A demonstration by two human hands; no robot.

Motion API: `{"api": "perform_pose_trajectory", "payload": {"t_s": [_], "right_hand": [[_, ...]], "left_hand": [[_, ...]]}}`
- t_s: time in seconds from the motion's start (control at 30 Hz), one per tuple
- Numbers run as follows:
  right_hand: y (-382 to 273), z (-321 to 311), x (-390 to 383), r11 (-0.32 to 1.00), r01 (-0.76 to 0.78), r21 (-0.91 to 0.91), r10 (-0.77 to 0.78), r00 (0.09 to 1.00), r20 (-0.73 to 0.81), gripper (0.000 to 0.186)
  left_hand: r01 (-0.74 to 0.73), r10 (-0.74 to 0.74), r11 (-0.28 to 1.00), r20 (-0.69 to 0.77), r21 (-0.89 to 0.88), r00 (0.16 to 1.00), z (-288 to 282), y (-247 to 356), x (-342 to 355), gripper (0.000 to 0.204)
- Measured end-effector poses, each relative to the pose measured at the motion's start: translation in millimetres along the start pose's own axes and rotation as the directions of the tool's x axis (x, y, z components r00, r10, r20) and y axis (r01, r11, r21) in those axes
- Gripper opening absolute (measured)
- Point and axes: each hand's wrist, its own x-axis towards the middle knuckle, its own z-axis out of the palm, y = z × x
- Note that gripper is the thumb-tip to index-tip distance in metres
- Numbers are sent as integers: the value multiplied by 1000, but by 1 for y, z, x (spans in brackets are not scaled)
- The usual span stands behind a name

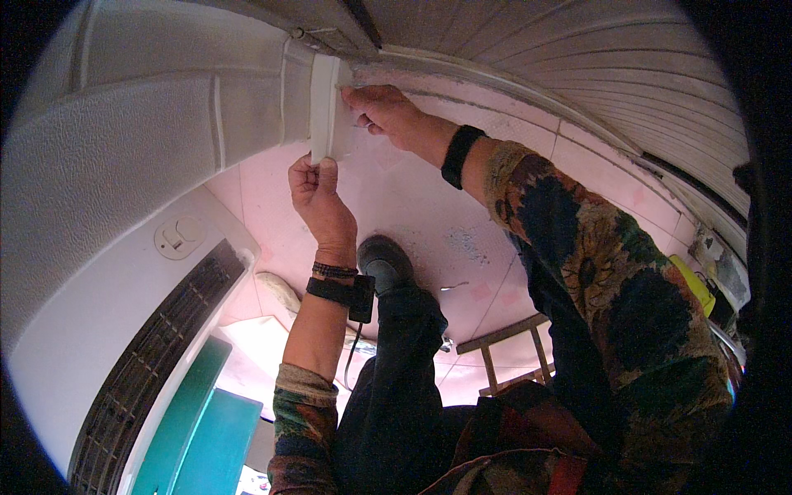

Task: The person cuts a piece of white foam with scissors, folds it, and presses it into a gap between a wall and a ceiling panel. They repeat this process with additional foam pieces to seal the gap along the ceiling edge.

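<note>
A flat white strip stands lengthwise along the corner by the pale panels. Its lower end is pinched between the thumb and fingers of my left hand, which wears a dark band and a beaded bracelet. My right hand is closed, with its fingertips beside the right edge of the strip, near its upper part. Whatever those fingers hold, if anything, is too small to make out. A dark band circles my right wrist, and both sleeves are patterned.
Pale textured panels rise at the left, above a dark grille and teal panels. A ribbed shutter spans the upper right. Pink floor tiles carry small debris. My shoe and a wooden frame stand below.
</note>
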Motion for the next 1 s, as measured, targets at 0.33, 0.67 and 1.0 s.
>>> {"api": "perform_pose_trajectory", "payload": {"t_s": [0.33,0.67,1.0], "right_hand": [[-7,1,6,1000,0,-27,0,1000,1,56],[-12,1,10,999,-23,-45,23,1000,4,67],[-10,2,10,999,21,-26,-21,1000,9,68]], "left_hand": [[-1,1,1000,-21,-8,1000,10,2,-1,13],[-9,9,1000,-10,-22,1000,13,4,3,12],[1,-2,999,-12,-49,1000,10,-1,7,13]]}}
